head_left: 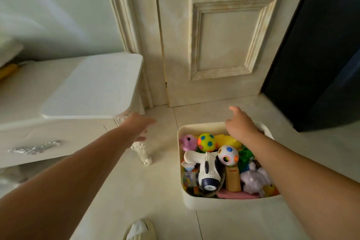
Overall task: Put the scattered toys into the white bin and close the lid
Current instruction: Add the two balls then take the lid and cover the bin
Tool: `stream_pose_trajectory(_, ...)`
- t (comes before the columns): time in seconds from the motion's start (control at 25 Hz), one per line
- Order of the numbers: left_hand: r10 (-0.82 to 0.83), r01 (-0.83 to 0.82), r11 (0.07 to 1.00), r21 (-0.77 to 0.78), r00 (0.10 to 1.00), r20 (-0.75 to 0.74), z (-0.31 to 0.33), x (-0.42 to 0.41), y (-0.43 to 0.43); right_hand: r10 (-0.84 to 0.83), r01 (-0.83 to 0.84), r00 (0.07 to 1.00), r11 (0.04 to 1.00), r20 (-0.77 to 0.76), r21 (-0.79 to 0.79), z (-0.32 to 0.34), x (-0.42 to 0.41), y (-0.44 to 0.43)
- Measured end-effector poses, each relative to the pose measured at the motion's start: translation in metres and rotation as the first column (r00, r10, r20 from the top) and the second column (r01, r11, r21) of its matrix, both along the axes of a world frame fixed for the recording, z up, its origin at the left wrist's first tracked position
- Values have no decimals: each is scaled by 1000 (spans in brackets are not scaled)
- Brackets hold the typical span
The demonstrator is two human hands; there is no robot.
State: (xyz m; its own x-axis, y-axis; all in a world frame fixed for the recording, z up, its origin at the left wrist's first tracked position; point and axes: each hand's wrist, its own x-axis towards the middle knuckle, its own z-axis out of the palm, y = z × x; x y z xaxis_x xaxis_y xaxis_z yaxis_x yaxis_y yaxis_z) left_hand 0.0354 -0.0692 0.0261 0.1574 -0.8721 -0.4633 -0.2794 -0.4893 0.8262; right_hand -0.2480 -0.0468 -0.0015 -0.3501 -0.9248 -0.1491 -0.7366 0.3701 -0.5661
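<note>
Looking down from head height, both bare arms stretch forward over a pale tiled floor (159, 191). A white bin (229, 203) sits on the floor at centre right, uncovered and packed with toys to about its rim. Along its far side lie a pink soft toy (187, 142), a yellow ball with coloured patches (206, 142) and a yellow toy (227, 140). Nearer the middle are a white ball with coloured dots (228, 155), a white and navy toy gun (206, 169), green pieces (245, 156), a wooden block (232, 179) and a lilac plush (255, 180).

A flat white lid (91, 87) rests on top of a cream cabinet (29, 132) at left, well apart from the bin, its near corner overhanging the cabinet edge.

The left hand (137, 128) is spread loose and grasps nothing, hovering just below that overhanging corner of the lid, blurred. The right hand (240, 124) hangs above the far rim of the bin, fingers relaxed and unclenched, gripping nothing.

Bare floor lies between cabinet and bin. A cream panelled door (224, 35) stands behind, a dark appliance (321, 54) to the right. A pale slipper (140, 230) shows at the bottom edge.
</note>
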Motion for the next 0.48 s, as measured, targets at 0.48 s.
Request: stream_pose_trajectory(0.48, 471, -653, 750, 106, 414, -779, 33, 52, 2, -17, 30, 942, 999, 335, -36, 6, 85, 34)
